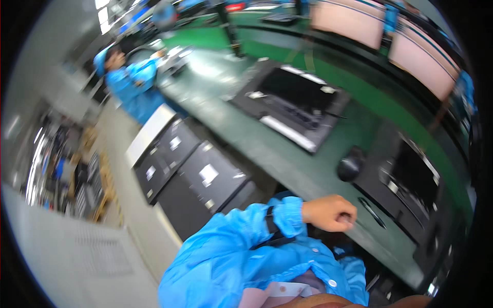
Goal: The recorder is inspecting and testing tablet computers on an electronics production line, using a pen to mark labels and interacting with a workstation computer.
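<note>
My left hand [331, 213], in a blue sleeve with a black band, hovers by the near edge of a green workbench [292, 167]. Its fingers are curled into a fist, and I see nothing in them. Beside it on the bench lies a slim dark pen-like tool [372, 212]. Just beyond sits a rounded black object [351, 164], its kind unclear. To the right is a black padded tray with a dark screen-like panel [417, 176]. Part of a right sleeve [354, 272] shows low down, but I cannot make out my right hand.
Another black panel [295, 90] rests on a dark pad farther along the bench. Black boxes with white labels [208, 174] stand at my left. A co-worker in blue [131, 82] sits at the bench's far left. Pale chair backs [349, 20] line the opposite side.
</note>
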The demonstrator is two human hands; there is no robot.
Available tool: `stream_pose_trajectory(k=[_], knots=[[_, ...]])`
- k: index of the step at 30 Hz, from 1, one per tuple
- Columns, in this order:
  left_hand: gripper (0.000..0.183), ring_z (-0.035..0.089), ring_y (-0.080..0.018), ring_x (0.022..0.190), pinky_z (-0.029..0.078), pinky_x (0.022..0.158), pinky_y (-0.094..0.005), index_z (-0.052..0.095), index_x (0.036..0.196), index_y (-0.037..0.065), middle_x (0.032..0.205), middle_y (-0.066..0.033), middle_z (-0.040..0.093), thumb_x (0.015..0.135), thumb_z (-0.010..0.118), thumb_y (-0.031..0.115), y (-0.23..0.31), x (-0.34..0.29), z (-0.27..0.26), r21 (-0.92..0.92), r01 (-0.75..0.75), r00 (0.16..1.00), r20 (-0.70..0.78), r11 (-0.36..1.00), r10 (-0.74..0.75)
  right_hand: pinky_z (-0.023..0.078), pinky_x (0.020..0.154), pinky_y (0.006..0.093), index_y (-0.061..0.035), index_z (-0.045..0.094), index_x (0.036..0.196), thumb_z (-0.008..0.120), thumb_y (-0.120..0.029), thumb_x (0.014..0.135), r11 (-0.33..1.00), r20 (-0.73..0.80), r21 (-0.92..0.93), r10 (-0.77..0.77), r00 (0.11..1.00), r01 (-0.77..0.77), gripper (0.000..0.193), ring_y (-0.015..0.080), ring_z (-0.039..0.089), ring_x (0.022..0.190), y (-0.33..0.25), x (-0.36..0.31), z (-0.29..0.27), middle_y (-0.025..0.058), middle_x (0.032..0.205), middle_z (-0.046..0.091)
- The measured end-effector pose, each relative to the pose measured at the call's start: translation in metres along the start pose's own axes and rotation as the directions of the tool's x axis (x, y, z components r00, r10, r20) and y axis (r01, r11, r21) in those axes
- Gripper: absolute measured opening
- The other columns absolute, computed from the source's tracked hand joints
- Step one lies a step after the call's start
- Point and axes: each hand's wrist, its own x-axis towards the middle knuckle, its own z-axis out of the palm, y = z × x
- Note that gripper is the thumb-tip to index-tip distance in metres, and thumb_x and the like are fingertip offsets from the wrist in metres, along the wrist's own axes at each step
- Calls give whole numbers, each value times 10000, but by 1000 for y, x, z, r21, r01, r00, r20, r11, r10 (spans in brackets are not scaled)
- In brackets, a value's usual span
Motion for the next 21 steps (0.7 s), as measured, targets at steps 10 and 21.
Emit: stream_pose_trajectory(k=[10,21], knots=[[120,468,-106,542,365,506,-288,666,891,26,650,-33,566,918,708,135,2,8,6,52,125,992,0,991,-125,532,777,451,-130,748,1059,574,-409,965,997,7,74,-2,1000,1,342,362,700,946,-12,6,5,167,1046,727],[141,450,-39,595,352,510,-246,671,860,18,651,19,565,942,722,122,-2,4,12,-82,207,977,-32,975,-210,538,788,439,-157,760,1077,575,-431,963,998,-1,64,2,1000,-2,349,347,709,959,-17,0,11,154,1067,733]])
